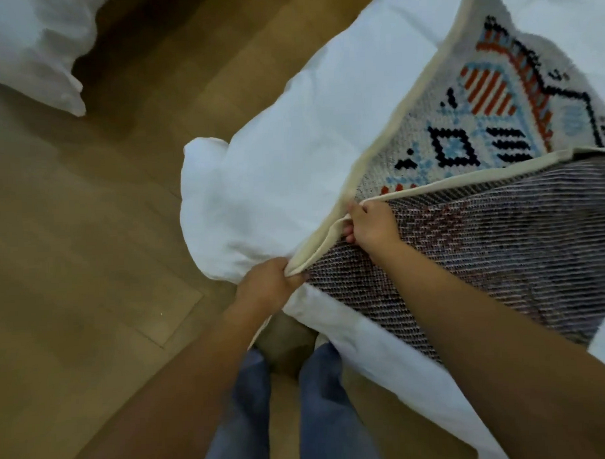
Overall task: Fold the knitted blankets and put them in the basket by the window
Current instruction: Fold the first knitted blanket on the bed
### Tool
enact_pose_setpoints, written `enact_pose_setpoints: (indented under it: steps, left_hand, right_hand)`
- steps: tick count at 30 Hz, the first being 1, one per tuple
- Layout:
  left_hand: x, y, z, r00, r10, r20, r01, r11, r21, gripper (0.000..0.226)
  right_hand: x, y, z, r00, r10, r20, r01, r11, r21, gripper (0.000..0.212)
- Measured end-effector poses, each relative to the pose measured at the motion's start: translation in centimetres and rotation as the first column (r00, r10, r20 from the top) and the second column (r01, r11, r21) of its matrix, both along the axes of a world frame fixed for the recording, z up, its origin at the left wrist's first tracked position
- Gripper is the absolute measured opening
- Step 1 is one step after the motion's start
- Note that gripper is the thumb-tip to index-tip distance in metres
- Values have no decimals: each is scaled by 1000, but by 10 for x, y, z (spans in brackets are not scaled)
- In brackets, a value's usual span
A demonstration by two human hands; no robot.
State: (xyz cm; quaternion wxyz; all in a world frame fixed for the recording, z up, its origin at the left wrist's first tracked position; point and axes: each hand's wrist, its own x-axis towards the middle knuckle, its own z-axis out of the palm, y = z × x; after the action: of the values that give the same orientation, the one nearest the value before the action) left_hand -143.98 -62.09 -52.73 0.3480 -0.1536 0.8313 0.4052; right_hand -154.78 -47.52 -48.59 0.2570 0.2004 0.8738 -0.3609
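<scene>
Head view: two hands (267,285) (371,225) grip one blanket (493,229).

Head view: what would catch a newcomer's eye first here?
First the knitted blanket at the right: its patterned face in red, blue and black shows above a folded-over part with the grey underside up. Next, the left hand and the right hand, both gripping its cream border near the centre, with white bedding beneath and wooden floor at the left.
</scene>
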Motion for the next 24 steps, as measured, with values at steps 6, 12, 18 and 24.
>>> enact_pose_setpoints:
  steps: [6,12,18,24]
  left_hand:
    - [-5,-51,5,989,147,13,-146,987,-66,44]
    - [-14,-45,4,988,149,39,-140,974,-175,36]
    - [-45,-26,42,990,-74,-122,25,931,-363,41]
    - [-111,17,81,925,-312,-216,207,892,-402,36]
  right_hand:
    - [7,-28,0,997,-83,6,84,993,-80,34]
    - [8,-43,0,994,87,67,-87,996,-4,33]
    - [4,-35,10,989,38,141,-27,997,-78,26]
    - [-25,0,31,987,-84,136,101,988,-120,28]
